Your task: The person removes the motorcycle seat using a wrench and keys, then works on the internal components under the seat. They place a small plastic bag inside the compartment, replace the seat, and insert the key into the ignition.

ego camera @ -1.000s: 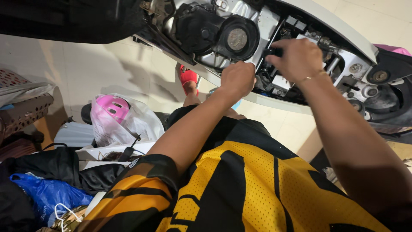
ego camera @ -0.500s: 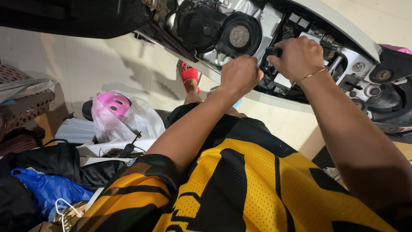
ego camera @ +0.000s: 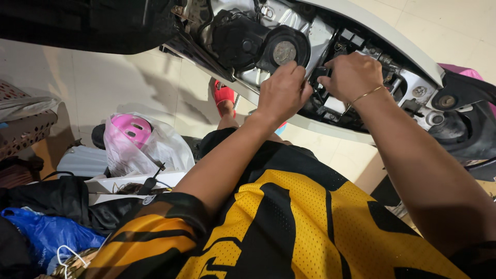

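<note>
Pinched between both hands is a small black connector [ego camera: 321,74], far in the scene inside the opened body of a scooter [ego camera: 330,36]: the left hand [ego camera: 283,93] curls its fingers on it from the left, and the right hand [ego camera: 352,75], with a thin bracelet [ego camera: 366,95] at the wrist, grips it from the right. Near left on the tiled floor [ego camera: 103,77], a pink helmet [ego camera: 132,129] sits in a clear plastic bag [ego camera: 165,150].

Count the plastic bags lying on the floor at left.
2. A clear plastic bag around a pink helmet, beside the left forearm; a blue plastic bag at the bottom-left corner. The clutter there may hide more.
</note>
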